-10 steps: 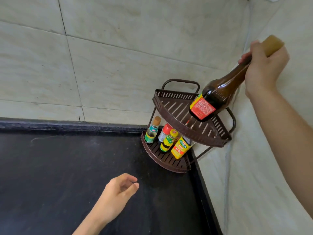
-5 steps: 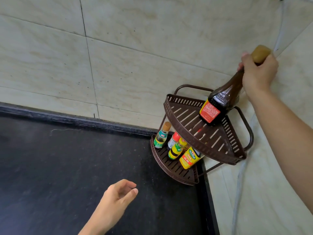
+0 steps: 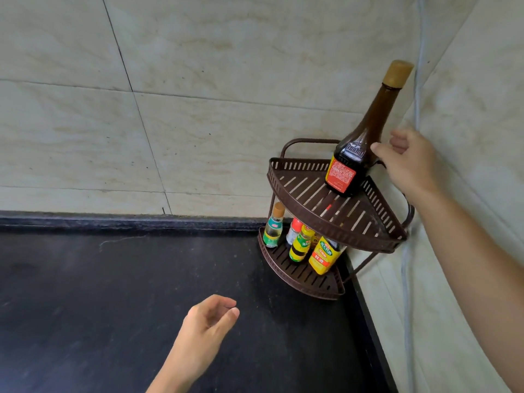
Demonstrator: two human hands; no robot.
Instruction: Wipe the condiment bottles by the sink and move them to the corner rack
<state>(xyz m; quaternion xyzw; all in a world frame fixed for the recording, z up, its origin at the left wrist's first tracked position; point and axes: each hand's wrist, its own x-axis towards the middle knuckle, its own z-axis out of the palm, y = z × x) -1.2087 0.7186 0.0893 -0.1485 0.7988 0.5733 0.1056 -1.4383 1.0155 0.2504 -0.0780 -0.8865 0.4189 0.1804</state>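
Right hand (image 3: 411, 165): fingers (image 3: 399, 137) loosely spread, not wrapped round anything. Thumb tip sits at the shoulder of the brown bottle (image 3: 351, 165), just left of the fingers; touching or a hair apart, cannot tell. Palm faces the bottle.

Brown bottle: upright on the top shelf of the corner rack (image 3: 312, 214), at the back corner, tan cap up, red label facing out. Neck rises above the right fingers.

Left hand (image 3: 204, 333): fingers loosely curled, thumb and forefinger close together, holding nothing, hovering over the black counter (image 3: 85, 293). The rack is up and to the right of these fingers, well apart.

Lower shelf, below the right fingers: clear bottle with green label (image 3: 272, 231), red-capped bottle (image 3: 293, 232), yellow-green bottle (image 3: 300, 246), yellow bottle (image 3: 323, 255), all standing close together.

Grey cable (image 3: 405, 279) runs down the wall behind the right wrist.
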